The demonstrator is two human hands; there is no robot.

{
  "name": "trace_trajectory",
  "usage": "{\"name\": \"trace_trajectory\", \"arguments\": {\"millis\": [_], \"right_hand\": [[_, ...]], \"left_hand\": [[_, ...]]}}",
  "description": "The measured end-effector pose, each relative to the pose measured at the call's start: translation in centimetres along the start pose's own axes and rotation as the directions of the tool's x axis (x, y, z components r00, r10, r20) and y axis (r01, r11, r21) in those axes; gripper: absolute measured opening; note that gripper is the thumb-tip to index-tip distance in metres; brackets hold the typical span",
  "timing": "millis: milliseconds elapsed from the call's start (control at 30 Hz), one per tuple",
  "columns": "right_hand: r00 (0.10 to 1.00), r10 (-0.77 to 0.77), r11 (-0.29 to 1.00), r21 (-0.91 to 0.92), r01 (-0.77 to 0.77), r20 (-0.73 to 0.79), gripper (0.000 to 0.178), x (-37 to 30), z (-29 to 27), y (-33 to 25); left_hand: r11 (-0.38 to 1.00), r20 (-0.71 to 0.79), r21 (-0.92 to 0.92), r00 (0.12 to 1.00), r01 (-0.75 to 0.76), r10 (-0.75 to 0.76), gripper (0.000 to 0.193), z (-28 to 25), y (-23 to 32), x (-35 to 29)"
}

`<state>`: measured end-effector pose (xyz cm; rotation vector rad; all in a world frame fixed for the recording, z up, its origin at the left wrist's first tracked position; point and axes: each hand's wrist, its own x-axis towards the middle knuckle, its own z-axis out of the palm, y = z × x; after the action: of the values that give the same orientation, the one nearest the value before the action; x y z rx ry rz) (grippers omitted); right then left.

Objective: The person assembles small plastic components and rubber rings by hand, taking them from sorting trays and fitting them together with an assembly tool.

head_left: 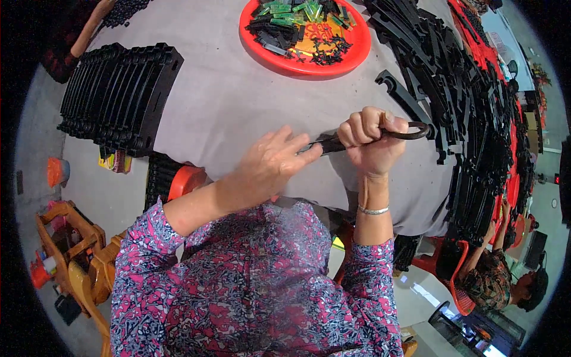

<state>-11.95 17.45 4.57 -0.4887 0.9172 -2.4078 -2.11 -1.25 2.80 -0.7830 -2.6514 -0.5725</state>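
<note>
Head view looks straight down on a person in a pink and blue patterned shirt, both forearms reaching forward over the grey-covered counter (238, 101). Her right hand (372, 140) is a tight fist, fingers curled shut around the looped handles of a pair of dark scissors (380, 135), one loop sticking out to the right of the knuckles. A silver bangle (373, 210) sits on that wrist. Her left hand (270, 163) comes in from the left with the wrist bent, fingers pressed together at the blade end of the scissors; whatever small piece they pinch there is hidden, so I cannot tell what it is.

Farther up the counter stands a round red tray (357, 50), holding a loose heap of small black parts and green strips, with a yellow patch of its floor showing. To the left, a block of black moulded pieces (119, 95) is stacked in neat rows. Along the right side sprawls a long pile of black curved strips (464, 101).
</note>
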Motion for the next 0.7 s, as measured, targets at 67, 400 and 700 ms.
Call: {"name": "trace_trajectory", "arguments": {"millis": [67, 400, 700], "right_hand": [[1.000, 0.000, 1.000, 0.008, 0.000, -0.001, 0.045, -0.1, -0.2, 0.1], [1.000, -0.010, 0.998, 0.066, 0.009, 0.007, 0.044, -0.2, -1.1, 0.4], [0.998, -0.023, 0.994, 0.108, 0.017, 0.051, 0.044, -0.4, -1.7, -0.3]], "left_hand": [[1.000, 0.008, 0.004, 1.000, -0.003, 0.003, 0.038, -0.2, 0.0, 0.1], [1.000, 0.011, 0.007, 0.999, 0.030, -0.030, 0.036, -0.6, 0.3, 0.4], [0.999, 0.040, 0.026, 0.999, 0.022, -0.023, 0.037, -0.5, 0.5, 0.8]]}}
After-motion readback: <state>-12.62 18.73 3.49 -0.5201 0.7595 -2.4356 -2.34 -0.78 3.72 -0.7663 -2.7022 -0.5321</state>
